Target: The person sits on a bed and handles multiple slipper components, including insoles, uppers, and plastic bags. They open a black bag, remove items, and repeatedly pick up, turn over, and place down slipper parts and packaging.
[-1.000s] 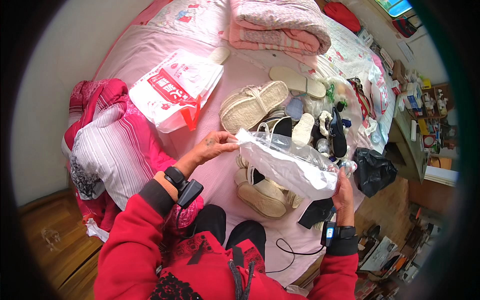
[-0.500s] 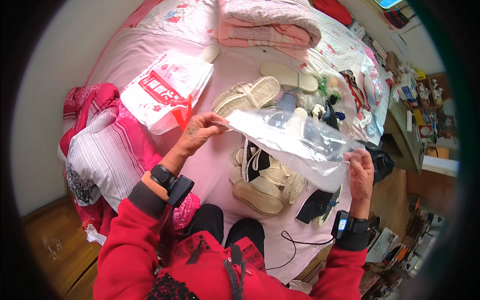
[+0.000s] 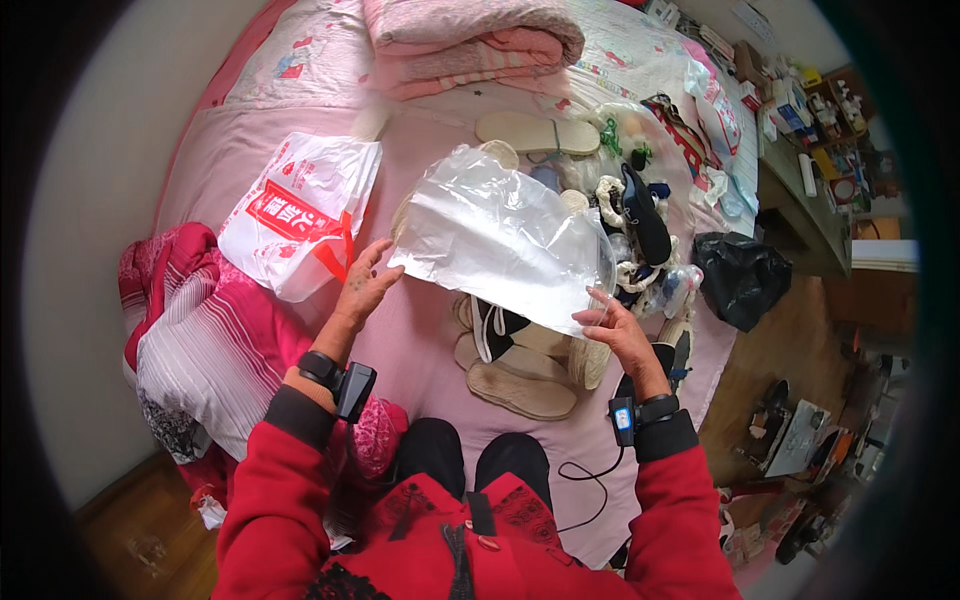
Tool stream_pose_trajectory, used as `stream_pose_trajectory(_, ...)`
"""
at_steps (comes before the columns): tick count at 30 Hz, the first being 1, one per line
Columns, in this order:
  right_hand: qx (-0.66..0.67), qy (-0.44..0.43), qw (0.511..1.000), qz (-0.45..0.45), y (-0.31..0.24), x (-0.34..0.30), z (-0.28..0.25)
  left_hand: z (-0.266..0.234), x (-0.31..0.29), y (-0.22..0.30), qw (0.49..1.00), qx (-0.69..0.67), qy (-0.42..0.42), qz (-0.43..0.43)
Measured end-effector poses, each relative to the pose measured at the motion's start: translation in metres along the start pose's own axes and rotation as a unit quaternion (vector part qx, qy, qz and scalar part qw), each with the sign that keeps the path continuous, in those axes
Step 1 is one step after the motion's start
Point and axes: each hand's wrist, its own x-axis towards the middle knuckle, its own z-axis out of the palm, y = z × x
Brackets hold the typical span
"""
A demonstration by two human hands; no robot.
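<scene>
A clear plastic sheet or bag (image 3: pixel 500 235) lies spread over the shoe pieces in the middle of the bed. My left hand (image 3: pixel 365 285) is at its near left corner, thumb and fingers apart at the edge. At the near right corner, my right hand (image 3: pixel 622 335) has its fingers spread, touching the plastic. Beneath and in front of the sheet are beige shoe soles (image 3: pixel 520 388) and a black shoe upper with white trim (image 3: pixel 494 328). Another pale sole (image 3: pixel 537 132) lies beyond the plastic. Part of the pile is hidden under the sheet.
A white and red carrier bag (image 3: pixel 300 215) lies left of the sheet, above bunched pink and white clothing (image 3: pixel 215 330). A folded quilt (image 3: pixel 480 45) sits at the back. To the right are a black plastic bag (image 3: pixel 742 280), a dark slipper-like item (image 3: pixel 645 215) and a cluttered desk (image 3: pixel 808 200).
The plastic came down and left, and now lies flatter over the pile. My right hand moved left and its pinch opened; the left hand shifted left and its fingers parted. The view also shifted.
</scene>
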Motion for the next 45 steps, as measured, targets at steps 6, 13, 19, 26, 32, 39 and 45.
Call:
stream_pose_trajectory(6, 0.144, 0.052, 0.988, -0.002, -0.012, 0.01, -0.001, 0.018, 0.036, 0.025, 0.989, 0.1, 0.013, 0.112)
stream_pose_trajectory(13, 0.217, 0.089, 0.971, 0.04, -0.016, 0.048, -0.022, 0.049, 0.089, 0.041, 0.958, 0.223, 0.091, 0.154)
stream_pose_trajectory(19, 0.151, 0.121, 0.981, 0.011, -0.013, 0.073, -0.018, 0.05, 0.118, 0.022, 0.992, 0.072, 0.082, 0.063)
stream_pose_trajectory(26, 0.251, 0.113, 0.958, -0.075, -0.002, 0.056, -0.017, 0.044, 0.102, 0.014, 0.991, -0.062, 0.114, -0.016)
stream_pose_trajectory(32, 0.199, 0.064, 0.974, -0.084, 0.007, 0.046, -0.01, 0.031, 0.1, 0.014, 0.99, -0.076, 0.08, -0.086)
stream_pose_trajectory(39, 0.115, -0.046, 0.992, 0.006, 0.018, 0.033, 0.0, 0.03, 0.097, 0.019, 1.0, 0.018, 0.015, 0.011)
stream_pose_trajectory(45, 0.169, 0.077, 0.983, -0.007, 0.007, 0.045, -0.005, 0.033, 0.084, 0.016, 1.0, 0.019, -0.016, 0.007)
